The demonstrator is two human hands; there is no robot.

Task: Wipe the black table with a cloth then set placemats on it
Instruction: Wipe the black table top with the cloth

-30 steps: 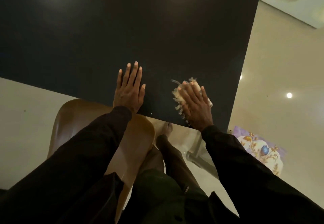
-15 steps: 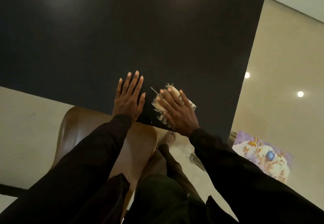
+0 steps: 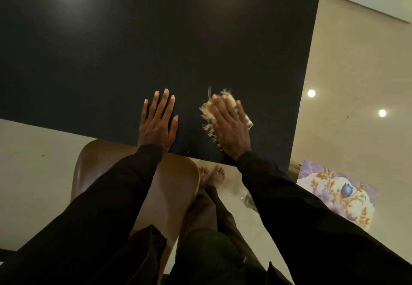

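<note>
Near the black table's [image 3: 156, 39] near edge, the left hand [image 3: 157, 124] lies flat, fingers straight, holding nothing; the right hand [image 3: 229, 128] presses straight fingers on a frayed pale cloth [image 3: 208, 115].

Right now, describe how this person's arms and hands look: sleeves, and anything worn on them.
Both arms are in long, loose black sleeves. The left sleeve and the right sleeve each end at the wrist and are plain, with no visible markings. The left hand and the right hand are bare, with no gloves and no rings or watch that I can see.
</note>
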